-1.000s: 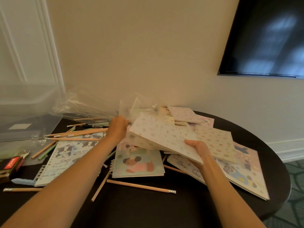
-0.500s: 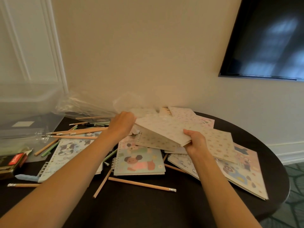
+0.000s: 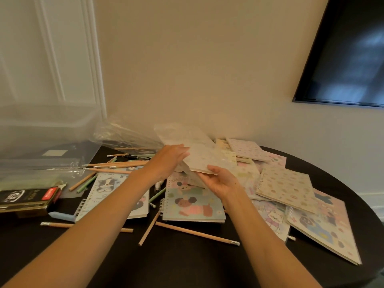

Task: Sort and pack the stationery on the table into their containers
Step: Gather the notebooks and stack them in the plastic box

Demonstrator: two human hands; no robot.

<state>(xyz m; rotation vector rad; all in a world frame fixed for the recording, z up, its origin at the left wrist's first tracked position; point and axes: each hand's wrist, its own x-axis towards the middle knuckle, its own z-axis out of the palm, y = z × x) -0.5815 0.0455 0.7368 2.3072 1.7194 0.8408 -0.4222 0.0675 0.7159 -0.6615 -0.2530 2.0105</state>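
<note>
A small stack of pale patterned notebooks (image 3: 209, 159) is lifted above the pile at the table's middle. My right hand (image 3: 220, 180) grips its near edge, thumb on top and fingers underneath. My left hand (image 3: 170, 159) lies against its left side with fingers stretched out, next to a clear plastic bag (image 3: 178, 132). Under the hands lies a spiral notebook with a bear picture (image 3: 193, 202). A dog-print spiral notebook (image 3: 108, 188) lies to its left. Wooden pencils (image 3: 195, 232) are scattered over the dark table (image 3: 187, 265).
A clear plastic bin (image 3: 41, 138) stands at the far left, with crumpled clear wrap (image 3: 122, 136) beside it. A black lead box (image 3: 27, 199) and a blue eraser (image 3: 61, 216) lie at the left. More notebooks (image 3: 286, 188) spread to the right, reaching the table's edge.
The lifted notebooks have been drawn in and levelled between both hands. My left hand has opened and moved right against the stack. The view has tilted slightly.
</note>
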